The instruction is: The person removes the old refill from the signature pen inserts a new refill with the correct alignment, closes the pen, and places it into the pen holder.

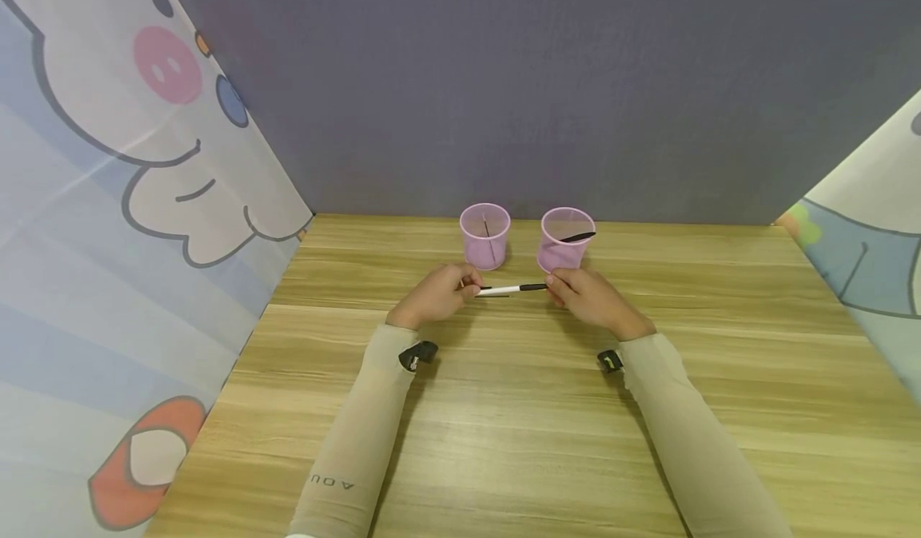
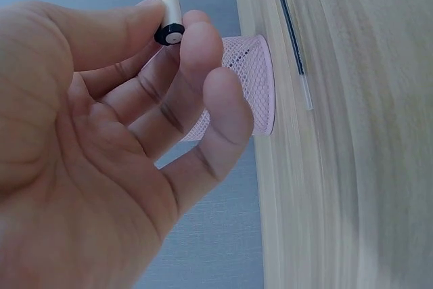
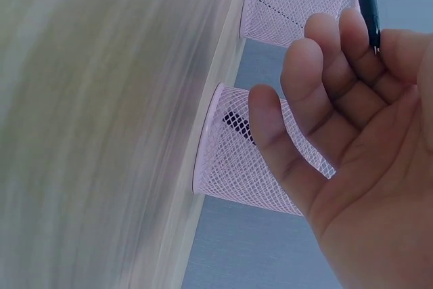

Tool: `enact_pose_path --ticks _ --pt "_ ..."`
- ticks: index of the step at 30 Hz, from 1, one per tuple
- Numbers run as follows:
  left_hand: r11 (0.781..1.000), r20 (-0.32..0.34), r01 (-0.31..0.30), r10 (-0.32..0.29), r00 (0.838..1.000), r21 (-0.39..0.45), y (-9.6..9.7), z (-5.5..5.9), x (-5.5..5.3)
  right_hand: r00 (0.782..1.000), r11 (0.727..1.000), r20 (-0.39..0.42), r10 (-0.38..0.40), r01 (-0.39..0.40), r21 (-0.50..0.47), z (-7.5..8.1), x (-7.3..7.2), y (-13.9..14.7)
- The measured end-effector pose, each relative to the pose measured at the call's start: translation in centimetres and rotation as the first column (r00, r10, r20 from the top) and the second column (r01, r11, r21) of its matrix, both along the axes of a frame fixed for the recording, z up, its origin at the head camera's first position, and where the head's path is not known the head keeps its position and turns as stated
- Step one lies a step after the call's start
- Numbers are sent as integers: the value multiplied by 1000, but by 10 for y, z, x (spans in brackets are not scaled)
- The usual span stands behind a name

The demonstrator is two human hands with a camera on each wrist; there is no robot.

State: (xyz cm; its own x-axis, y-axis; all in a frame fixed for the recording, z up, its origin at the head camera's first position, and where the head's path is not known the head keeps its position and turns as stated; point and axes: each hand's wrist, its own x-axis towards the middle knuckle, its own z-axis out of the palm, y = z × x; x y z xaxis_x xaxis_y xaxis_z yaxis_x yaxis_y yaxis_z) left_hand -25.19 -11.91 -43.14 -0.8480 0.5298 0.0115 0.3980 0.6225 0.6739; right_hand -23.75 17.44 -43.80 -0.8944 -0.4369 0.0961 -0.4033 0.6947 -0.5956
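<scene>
A white pen point(image 1: 504, 289) with a black grip is held level in front of two pink mesh cups. My left hand point(image 1: 440, 292) pinches its white rear end between thumb and forefinger; the black-rimmed end shows in the left wrist view. At the other end, my right hand point(image 1: 588, 298) has thumb and forefinger on the black grip point(image 3: 366, 1), its metal point showing between them in the right wrist view. The other fingers of both hands are loosely bent. Below the pen, a thin dark ink refill point(image 2: 289, 25) with a clear end lies on the table.
The left pink mesh cup point(image 1: 485, 252) contains a thin dark stick. In the right pink mesh cup point(image 1: 557, 258), a black piece leans against the rim. Both stand on the wooden table point(image 1: 518, 426) near the grey wall point(image 1: 504, 90). Cartoon-printed curtains point(image 1: 86, 282) flank the table.
</scene>
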Motion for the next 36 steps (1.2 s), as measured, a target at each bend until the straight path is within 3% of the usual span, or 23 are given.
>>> enact_pose_path --ticks 16,36 --pt "1000 -3 -12 12 1000 -5 -2 3 2 1000 995 21 16 -14 -94 0 -3 5" --pt "1000 -12 -4 4 1000 -9 -1 -1 -1 1000 995 -1 31 -31 -98 0 -2 5"
